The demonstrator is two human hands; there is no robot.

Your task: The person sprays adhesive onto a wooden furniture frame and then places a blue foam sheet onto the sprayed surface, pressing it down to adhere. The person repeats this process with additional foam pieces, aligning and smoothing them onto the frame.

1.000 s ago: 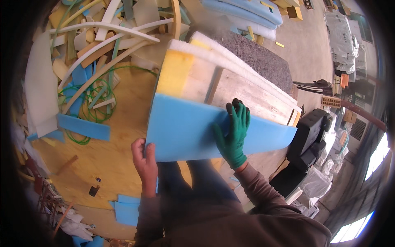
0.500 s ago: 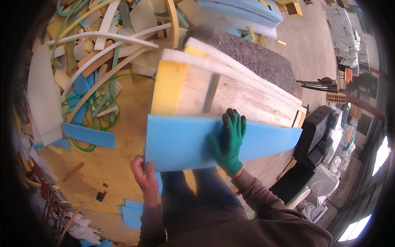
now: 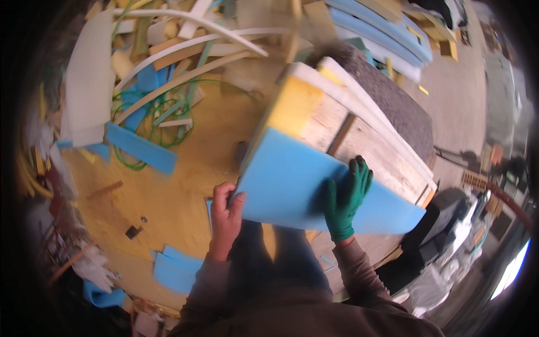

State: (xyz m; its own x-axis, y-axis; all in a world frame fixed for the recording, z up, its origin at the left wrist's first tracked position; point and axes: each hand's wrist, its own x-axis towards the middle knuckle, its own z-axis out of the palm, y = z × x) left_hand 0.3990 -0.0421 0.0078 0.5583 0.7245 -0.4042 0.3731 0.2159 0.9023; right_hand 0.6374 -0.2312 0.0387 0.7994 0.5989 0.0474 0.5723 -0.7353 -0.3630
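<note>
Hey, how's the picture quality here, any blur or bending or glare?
Head view: fisheye bends the wooden bench edges and blackens the corners; the top foam scraps smear with motion blur; bright glare burns out at lower right; the blue foam sheet and gloved right hand stay fairly sharp.

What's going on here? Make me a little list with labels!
left hand: bare left hand grips the corner of the blue foam sheet
right hand: green-gloved right hand presses flat on the sheet
under the sheet: wooden frame with yellow foam
floor: foam strips, blue offcuts, green cord
</note>
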